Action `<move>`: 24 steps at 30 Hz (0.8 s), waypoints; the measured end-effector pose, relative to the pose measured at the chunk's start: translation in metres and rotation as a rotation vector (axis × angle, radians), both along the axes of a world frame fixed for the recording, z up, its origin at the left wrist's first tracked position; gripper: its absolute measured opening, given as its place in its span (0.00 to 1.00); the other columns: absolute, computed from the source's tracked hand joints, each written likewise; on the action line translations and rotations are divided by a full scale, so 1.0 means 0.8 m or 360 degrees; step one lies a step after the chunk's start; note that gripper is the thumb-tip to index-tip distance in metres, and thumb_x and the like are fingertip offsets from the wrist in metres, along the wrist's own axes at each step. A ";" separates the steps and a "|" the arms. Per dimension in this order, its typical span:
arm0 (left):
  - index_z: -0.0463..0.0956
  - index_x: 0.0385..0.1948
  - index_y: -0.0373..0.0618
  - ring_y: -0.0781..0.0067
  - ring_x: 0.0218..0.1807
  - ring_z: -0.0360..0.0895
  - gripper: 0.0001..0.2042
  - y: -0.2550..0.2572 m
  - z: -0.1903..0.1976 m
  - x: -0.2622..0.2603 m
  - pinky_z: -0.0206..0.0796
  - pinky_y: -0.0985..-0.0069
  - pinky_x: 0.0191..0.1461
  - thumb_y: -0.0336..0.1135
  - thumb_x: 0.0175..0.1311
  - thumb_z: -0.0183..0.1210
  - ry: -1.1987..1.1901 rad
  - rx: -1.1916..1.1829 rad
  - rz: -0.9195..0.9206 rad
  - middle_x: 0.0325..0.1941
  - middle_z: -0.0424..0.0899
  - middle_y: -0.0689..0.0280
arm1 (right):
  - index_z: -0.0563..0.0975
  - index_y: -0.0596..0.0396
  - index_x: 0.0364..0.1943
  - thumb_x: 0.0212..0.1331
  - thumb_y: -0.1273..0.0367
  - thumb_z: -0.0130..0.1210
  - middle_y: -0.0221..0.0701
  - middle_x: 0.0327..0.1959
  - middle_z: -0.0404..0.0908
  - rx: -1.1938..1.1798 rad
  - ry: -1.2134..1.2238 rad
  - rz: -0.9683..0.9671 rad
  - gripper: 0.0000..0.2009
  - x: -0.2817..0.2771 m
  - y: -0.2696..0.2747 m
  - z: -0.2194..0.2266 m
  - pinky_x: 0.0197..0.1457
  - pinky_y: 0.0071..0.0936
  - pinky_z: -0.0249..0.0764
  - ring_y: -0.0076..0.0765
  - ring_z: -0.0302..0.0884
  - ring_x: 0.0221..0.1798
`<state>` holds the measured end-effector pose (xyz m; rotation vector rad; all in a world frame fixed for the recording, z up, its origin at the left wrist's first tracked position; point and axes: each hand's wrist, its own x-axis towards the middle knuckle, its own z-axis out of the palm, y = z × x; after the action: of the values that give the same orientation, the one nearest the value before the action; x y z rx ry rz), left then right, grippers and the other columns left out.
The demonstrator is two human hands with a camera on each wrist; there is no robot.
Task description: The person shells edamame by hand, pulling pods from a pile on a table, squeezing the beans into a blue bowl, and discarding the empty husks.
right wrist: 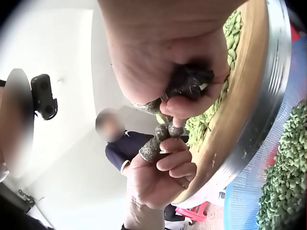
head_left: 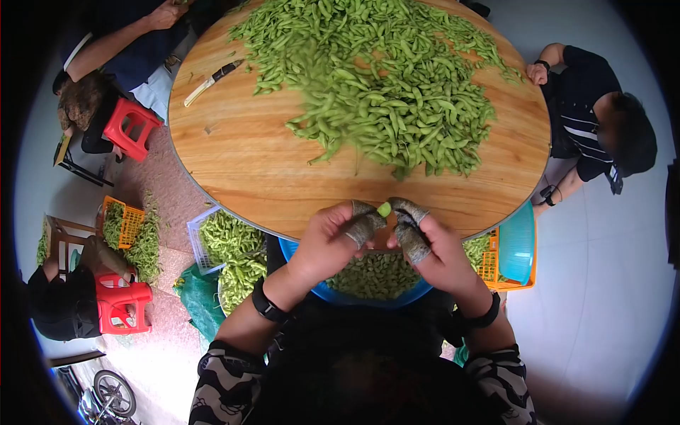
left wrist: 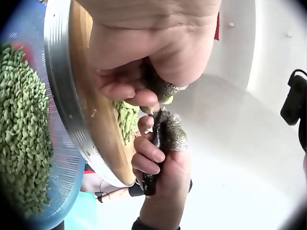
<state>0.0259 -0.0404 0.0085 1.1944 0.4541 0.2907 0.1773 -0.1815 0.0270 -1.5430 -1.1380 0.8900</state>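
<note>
The left hand (head_left: pixel 326 244) pinches a green pod (head_left: pixel 384 210) with its fingers. The pod is between the two hands; I can't tell its long way. The right hand (head_left: pixel 443 253) grips a black handle (left wrist: pixel 149 185).

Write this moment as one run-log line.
left hand: pinching green pod | right hand: gripping black-handled tool | blue basin: holding beans | table: pods heaped
</note>
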 end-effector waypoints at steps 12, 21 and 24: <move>0.75 0.39 0.39 0.84 0.24 0.73 0.05 -0.020 0.015 -0.001 0.67 0.85 0.26 0.26 0.66 0.51 0.0181 0.0148 -0.0021 0.28 0.81 0.68 | 0.66 0.56 0.62 0.59 0.79 0.45 0.32 0.31 0.79 0.0027 -0.0054 0.0026 0.24 -0.012 -0.007 -0.003 0.44 0.24 0.74 0.25 0.78 0.35; 0.77 0.39 0.39 0.79 0.21 0.72 0.06 -0.017 -0.014 -0.013 0.64 0.82 0.26 0.25 0.61 0.56 -0.0299 0.1404 0.0178 0.24 0.79 0.66 | 0.68 0.45 0.61 0.67 0.71 0.46 0.22 0.26 0.72 -0.0437 0.1297 0.0037 0.18 -0.006 -0.004 0.000 0.21 0.16 0.56 0.15 0.60 0.19; 0.76 0.36 0.44 0.79 0.17 0.64 0.04 -0.004 -0.010 -0.026 0.54 0.83 0.22 0.30 0.64 0.55 -0.0126 -0.0734 -0.0281 0.20 0.75 0.63 | 0.68 0.42 0.60 0.68 0.70 0.45 0.20 0.24 0.67 -0.0435 0.1643 0.0124 0.17 -0.009 -0.010 0.001 0.18 0.15 0.47 0.12 0.52 0.17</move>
<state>0.0049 -0.0439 0.0002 0.7624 0.3209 0.0723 0.1704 -0.1895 0.0278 -0.9748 -0.3240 1.6694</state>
